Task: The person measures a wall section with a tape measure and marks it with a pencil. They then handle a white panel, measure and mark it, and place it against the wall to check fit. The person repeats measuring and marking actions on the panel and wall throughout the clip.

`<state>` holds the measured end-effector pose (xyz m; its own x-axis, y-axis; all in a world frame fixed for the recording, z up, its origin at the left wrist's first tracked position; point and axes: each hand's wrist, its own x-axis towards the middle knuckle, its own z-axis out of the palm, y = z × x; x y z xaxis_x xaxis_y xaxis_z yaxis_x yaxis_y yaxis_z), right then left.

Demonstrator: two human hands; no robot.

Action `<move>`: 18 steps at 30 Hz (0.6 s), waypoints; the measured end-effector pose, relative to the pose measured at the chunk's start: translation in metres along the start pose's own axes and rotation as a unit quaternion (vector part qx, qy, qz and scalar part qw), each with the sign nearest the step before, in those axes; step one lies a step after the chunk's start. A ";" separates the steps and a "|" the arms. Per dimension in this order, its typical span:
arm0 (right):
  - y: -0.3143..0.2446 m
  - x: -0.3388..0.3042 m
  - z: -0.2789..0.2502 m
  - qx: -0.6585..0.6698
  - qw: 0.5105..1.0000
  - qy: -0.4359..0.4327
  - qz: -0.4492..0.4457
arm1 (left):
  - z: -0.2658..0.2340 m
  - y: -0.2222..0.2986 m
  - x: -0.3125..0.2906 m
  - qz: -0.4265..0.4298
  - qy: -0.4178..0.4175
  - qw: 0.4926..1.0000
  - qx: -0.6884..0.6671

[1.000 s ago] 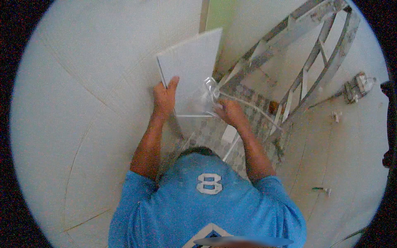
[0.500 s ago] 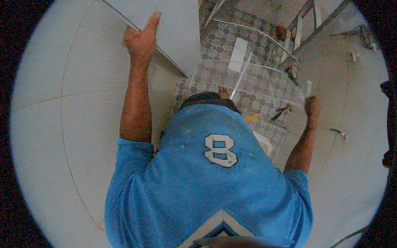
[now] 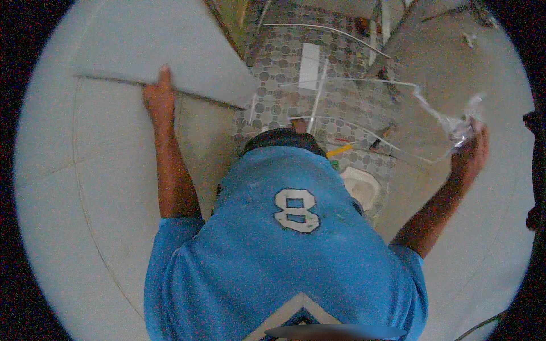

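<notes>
My left hand (image 3: pixel 159 101) grips the lower edge of a flat white panel (image 3: pixel 153 42), thumb lying over its face and the other fingers hidden at the edge. The panel is held tilted at the upper left, beside the tiled wall. Far to the right, my right hand (image 3: pixel 473 152) is closed on a crumpled bunch of clear plastic film (image 3: pixel 458 129). From that bunch the film stretches leftward toward the panel's right corner, above the patterned floor. Whether it is still stuck to the panel I cannot tell.
A white squat toilet (image 3: pixel 362 186) is set low at my right, with a yellow-handled tool (image 3: pixel 340 150) near it. On the pebble-patterned floor (image 3: pixel 278 68) lie a short white strip (image 3: pixel 309 65), a long thin strip (image 3: pixel 318 96) and a dark tool (image 3: pixel 380 139).
My right hand has swung out to the right, and the clear film now spreads wide from it. The panel has shifted left and its lower edge lies flatter, my left hand moving down with it.
</notes>
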<state>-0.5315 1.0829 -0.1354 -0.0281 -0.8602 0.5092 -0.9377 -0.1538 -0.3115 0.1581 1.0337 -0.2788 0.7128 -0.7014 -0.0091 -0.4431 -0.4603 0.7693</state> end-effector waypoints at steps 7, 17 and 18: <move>-0.143 -0.016 0.090 0.490 0.827 -0.044 0.272 | 0.012 -0.058 -0.038 -0.125 -0.023 0.968 -0.218; -0.297 -0.012 0.160 0.556 0.799 -0.184 0.135 | -0.001 0.010 -0.118 0.302 -0.311 0.891 -0.138; -0.311 -0.003 0.159 0.564 0.781 -0.210 0.167 | 0.005 0.023 -0.134 0.284 -0.365 0.882 -0.087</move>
<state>-0.1848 1.0561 -0.1681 0.1321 -0.9911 0.0150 0.0067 -0.0143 -0.9999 0.0497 1.1146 -0.2635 -0.1659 -0.9849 0.0497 -0.4808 0.1248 0.8679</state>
